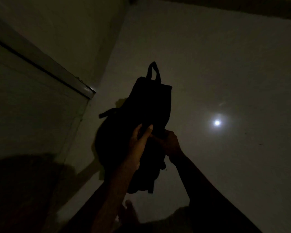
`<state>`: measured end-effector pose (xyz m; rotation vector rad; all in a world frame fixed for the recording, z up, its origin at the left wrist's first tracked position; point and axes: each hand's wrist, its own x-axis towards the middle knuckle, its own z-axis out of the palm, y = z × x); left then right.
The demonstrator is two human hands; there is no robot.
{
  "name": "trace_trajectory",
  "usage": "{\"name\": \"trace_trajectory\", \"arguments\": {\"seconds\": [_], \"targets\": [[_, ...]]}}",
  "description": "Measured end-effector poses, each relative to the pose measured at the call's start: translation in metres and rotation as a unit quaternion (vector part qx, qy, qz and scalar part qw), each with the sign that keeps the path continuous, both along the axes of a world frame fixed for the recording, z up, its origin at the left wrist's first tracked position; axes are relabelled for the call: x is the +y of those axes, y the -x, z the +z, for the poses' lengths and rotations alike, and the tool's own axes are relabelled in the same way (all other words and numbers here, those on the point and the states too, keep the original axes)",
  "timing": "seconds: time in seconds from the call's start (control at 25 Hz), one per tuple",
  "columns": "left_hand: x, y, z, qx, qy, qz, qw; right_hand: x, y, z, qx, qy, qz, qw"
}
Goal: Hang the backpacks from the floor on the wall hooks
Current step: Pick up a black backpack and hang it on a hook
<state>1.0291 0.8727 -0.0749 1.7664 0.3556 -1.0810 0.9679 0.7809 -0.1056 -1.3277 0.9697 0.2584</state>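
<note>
black fabric, little more than a silhouette in the dim light, makes up the backpack [148,105], which sits in the middle of the scene over a pale glossy floor [225,73]. its carry loop [154,71] points to the far side and its bulkier bottom end lies nearer the person. whether the bag rests on the floor or is lifted just clear of it cannot be told. the left hand [139,143] reaches in from the near side and lies against the middle of the bag. its thumb and one finger point toward the far side, and it seems to pinch a fold of the fabric between them, though the darkness leaves this unsure. the right hand [172,144] is just beside it on the right, touching it, with its fingers curled round the bag's right edge in a firm grip. a short strap [106,113] sticks out from the bag's left side, and another strap end [151,187] hangs at the near end. on the floor to the right, well apart from the bag, a round bright reflection of a lamp [217,122] glows. on the left a pale metal rail [57,71] runs diagonally from the far left toward the bag and ends near its left side. a broad shadow [23,182] covers the near left corner.
</note>
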Motion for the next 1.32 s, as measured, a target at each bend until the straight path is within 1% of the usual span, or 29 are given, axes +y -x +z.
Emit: {"name": "trace_trajectory", "arguments": {"seconds": [0.08,0.16,0.28,0.36,0.48,0.56,0.6,0.64,0.72,0.76,0.84,0.88,0.96,1.04,1.08,1.12,1.16,1.2,1.24,1.28,1.32], "targets": [[0.009,0.007,0.068,0.008,0.02,0.002,1.0,0.004,0.006,0.069,-0.015,0.01,0.012,1.0],[0.019,0.011,0.141,0.029,0.035,0.019,0.999,0.013,0.018,0.145,-0.044,-0.011,-0.001,0.999],[0.033,0.024,0.22,0.043,0.037,0.049,0.997,0.032,0.034,0.23,-0.077,-0.019,0.034,0.996],[0.039,0.036,0.258,0.046,0.051,0.076,0.995,0.041,0.045,0.275,-0.064,-0.009,0.06,0.996],[0.043,0.051,0.311,0.059,0.087,0.125,0.987,0.047,0.067,0.336,-0.053,-0.067,0.019,0.996],[0.044,0.058,0.333,0.028,0.079,0.151,0.985,0.045,0.082,0.368,-0.061,-0.07,0.003,0.996],[0.044,0.063,0.344,0.01,0.079,0.152,0.985,0.044,0.088,0.383,-0.073,-0.05,0.004,0.996],[0.043,0.068,0.35,-0.008,0.079,0.142,0.987,0.042,0.093,0.394,-0.091,-0.012,-0.007,0.996],[0.043,0.077,0.365,-0.055,0.075,0.098,0.991,0.033,0.098,0.419,-0.124,0.074,-0.061,0.988],[0.044,0.079,0.373,-0.082,0.069,0.071,0.992,0.028,0.097,0.431,-0.139,0.088,-0.079,0.983],[0.049,0.081,0.381,-0.145,0.033,-0.004,0.989,0.017,0.089,0.452,-0.162,0.063,-0.089,0.981],[0.051,0.081,0.385,-0.182,0.015,-0.053,0.982,0.014,0.08,0.461,-0.167,0.047,-0.087,0.981],[0.05,0.085,0.395,-0.245,-0.012,-0.123,0.962,0.011,0.062,0.472,-0.144,0.028,-0.097,0.984],[0.045,0.085,0.402,-0.273,-0.045,-0.144,0.95,0.008,0.051,0.475,-0.103,0.061,-0.103,0.987],[0.042,0.086,0.408,-0.264,-0.045,-0.145,0.953,0.004,0.048,0.476,-0.107,0.078,-0.099,0.986],[0.04,0.087,0.412,-0.227,-0.011,-0.131,0.965,-0.001,0.048,0.476,-0.125,0.089,-0.088,0.984],[0.037,0.088,0.416,-0.162,0.063,-0.093,0.98,-0.009,0.049,0.478,-0.142,0.093,-0.072,0.983],[0.034,0.088,0.421,-0.086,0.149,-0.032,0.985,-0.018,0.051,0.478,-0.159,0.091,-0.039,0.982],[0.029,0.089,0.429,-0.024,0.209,0.034,0.977,-0.024,0.055,0.479,-0.171,0.078,0.001,0.982],[0.022,0.088,0.435,0.007,0.231,0.088,0.969,-0.029,0.059,0.476,-0.18,0.066,0.049,0.98],[0.014,0.084,0.439,0.017,0.234,0.132,0.963,-0.031,0.065,0.476,-0.18,0.058,0.095,0.977]]}}
